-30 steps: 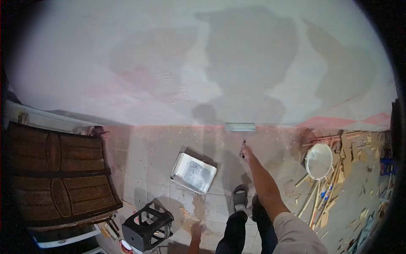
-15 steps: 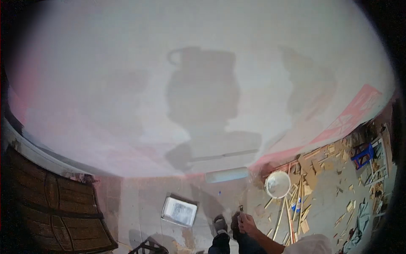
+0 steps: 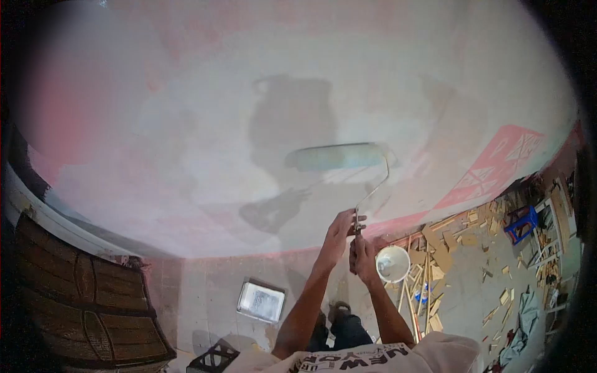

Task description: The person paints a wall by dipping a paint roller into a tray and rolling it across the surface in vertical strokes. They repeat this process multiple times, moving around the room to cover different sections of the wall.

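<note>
A paint roller point(image 3: 339, 156) with a pale blue-grey sleeve lies against the wall point(image 3: 205, 155), which is whitish with pink patches. Its bent wire frame runs down from the sleeve's right end to my hands. Around the lower part of that frame, close to the handle, my left hand point(image 3: 339, 231) is closed. Just below it, my right hand point(image 3: 363, 256) wraps round the handle, hiding most of it. On the floor to the left sits a paint tray point(image 3: 261, 301) with white paint in it.
To the right stands a white bucket point(image 3: 393, 263), beside long wooden strips and scattered scraps. Further right is a blue stool point(image 3: 521, 225). A brown panelled door point(image 3: 93, 292) lies at the left, and a dark crate-like stand point(image 3: 214, 360) is at the bottom.
The roller has gone up from the wall's foot to higher on the wall. My left hand has come into view and onto its frame; my right hand has risen.
</note>
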